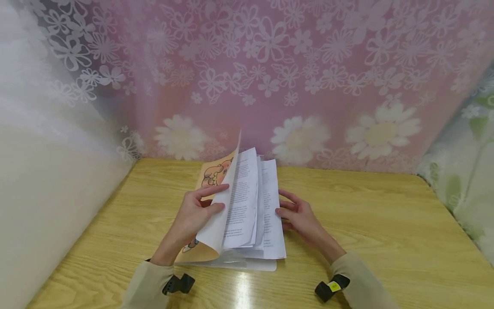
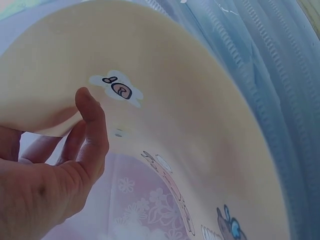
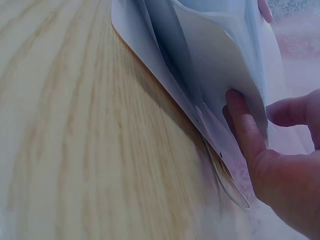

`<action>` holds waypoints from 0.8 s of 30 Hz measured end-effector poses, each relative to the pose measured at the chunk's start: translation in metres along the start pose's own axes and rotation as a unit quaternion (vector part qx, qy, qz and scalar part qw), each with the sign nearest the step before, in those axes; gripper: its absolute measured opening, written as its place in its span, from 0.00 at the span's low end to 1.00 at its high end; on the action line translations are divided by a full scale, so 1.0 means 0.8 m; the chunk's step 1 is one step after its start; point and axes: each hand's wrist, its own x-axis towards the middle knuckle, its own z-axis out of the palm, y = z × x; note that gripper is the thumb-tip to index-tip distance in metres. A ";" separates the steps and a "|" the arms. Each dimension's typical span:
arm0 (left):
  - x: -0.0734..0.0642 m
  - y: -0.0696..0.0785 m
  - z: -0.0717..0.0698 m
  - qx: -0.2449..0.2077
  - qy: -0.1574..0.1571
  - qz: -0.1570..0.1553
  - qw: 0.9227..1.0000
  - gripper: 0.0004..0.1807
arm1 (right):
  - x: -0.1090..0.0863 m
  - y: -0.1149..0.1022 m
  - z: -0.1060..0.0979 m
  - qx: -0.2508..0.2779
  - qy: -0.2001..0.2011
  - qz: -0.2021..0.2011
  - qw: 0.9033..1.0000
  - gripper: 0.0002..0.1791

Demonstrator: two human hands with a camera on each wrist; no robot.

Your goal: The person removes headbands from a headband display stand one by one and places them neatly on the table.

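Observation:
A folder [image 1: 218, 254] lies opened on the wooden table, its peach cover [image 1: 211, 174] printed with cartoon bears. My left hand [image 1: 197, 212] grips that cover, which stands raised and bent with its white inner side facing right. In the left wrist view the cover [image 2: 165, 75] curves past the fingers. Printed papers [image 1: 243, 193] and clear sleeves fan out inside the folder. At their right edge my right hand [image 1: 301, 214] pinches a sheaf of papers [image 3: 225, 65] between thumb and fingers. Some right fingers are hidden behind the sheets in the head view.
The wood-grain table [image 1: 366, 227] extends around the folder. Behind it hangs a pink flowered curtain [image 1: 247, 86], with a pale wall covering [image 1: 58, 150] at the left. A thin elastic loop [image 3: 225, 187] sticks out at the folder's edge in the right wrist view.

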 end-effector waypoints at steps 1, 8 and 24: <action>0.000 0.001 0.001 -0.001 -0.001 0.000 1.000 0.23 | 0.000 0.000 0.001 0.002 0.001 0.003 1.000 0.34; -0.001 0.000 0.004 -0.005 0.010 -0.013 1.000 0.23 | 0.002 0.005 0.008 0.000 -0.005 -0.002 1.000 0.35; 0.001 -0.004 0.003 0.002 0.014 -0.004 1.000 0.22 | 0.006 0.002 0.022 -0.026 0.026 -0.009 0.999 0.32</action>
